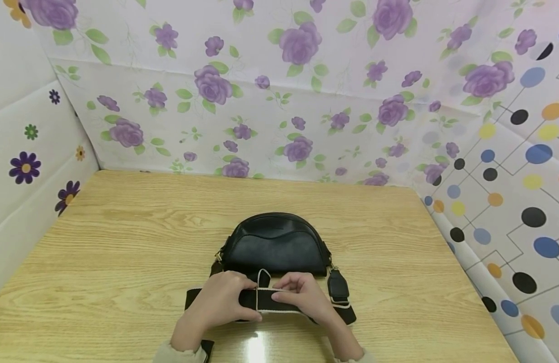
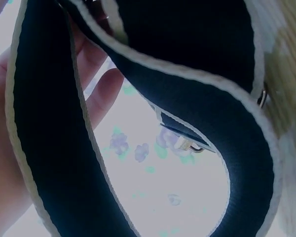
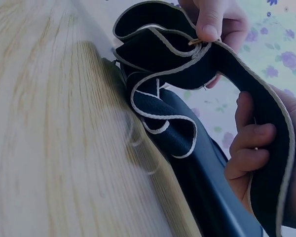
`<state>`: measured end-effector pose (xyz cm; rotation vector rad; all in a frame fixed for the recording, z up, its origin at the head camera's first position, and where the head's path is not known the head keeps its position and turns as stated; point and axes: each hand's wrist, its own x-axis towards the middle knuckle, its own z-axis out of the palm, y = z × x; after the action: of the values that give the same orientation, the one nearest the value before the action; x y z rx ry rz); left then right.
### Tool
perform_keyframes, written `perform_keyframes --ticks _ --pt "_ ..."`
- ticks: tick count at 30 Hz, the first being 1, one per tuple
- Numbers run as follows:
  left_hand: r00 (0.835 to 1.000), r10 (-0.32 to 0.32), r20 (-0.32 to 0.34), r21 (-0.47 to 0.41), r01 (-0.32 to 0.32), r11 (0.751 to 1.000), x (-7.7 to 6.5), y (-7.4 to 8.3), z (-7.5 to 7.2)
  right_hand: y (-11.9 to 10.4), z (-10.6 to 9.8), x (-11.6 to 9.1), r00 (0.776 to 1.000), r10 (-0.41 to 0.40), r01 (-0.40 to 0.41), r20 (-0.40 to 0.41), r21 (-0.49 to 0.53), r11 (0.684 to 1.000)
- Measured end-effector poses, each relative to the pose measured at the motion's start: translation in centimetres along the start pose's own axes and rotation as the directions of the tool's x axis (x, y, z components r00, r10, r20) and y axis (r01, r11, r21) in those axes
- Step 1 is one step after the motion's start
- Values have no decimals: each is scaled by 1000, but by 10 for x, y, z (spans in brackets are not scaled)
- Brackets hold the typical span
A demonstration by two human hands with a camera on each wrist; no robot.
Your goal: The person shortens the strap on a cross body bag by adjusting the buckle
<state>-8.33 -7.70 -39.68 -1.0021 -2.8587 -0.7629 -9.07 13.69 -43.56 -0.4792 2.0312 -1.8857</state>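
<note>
A black half-moon handbag (image 1: 275, 252) lies on the table with its wide black shoulder strap (image 1: 279, 301), edged in white, in front of it. At a thin metal buckle (image 1: 257, 300), my left hand (image 1: 220, 297) pinches the strap between thumb and fingers; the right wrist view shows this left hand (image 3: 214, 22) too. Just right of the buckle, my right hand (image 1: 305, 296) holds the strap, its fingers (image 3: 254, 136) curled behind the band. Loops of strap (image 2: 222, 94) cover much of the left hand (image 2: 96, 84) in the left wrist view.
The wood-grain table (image 1: 138, 242) extends around the bag. A leather strap tab (image 1: 338, 286) hangs from the bag's right clip. A black strap piece (image 1: 208, 348) shows by the left sleeve (image 1: 179, 354). Flowered sheeting (image 1: 261, 121) stands behind, with dotted sheeting (image 1: 511, 212) at the right.
</note>
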Motion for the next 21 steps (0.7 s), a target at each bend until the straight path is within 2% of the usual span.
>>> perform_keyframes --ticks 8,15,21 --pt "1000 -11 12 -12 11 1000 1 2 1 1 4 2 1000 -28 28 10 19 999" --pt "1000 5 19 -14 -5 1000 1 2 2 0 6 3 999 -28 28 23 8 1000" --pt "1000 26 -1 8 -26 1000 1 3 5 1 9 4 998 -55 55 39 15 998"
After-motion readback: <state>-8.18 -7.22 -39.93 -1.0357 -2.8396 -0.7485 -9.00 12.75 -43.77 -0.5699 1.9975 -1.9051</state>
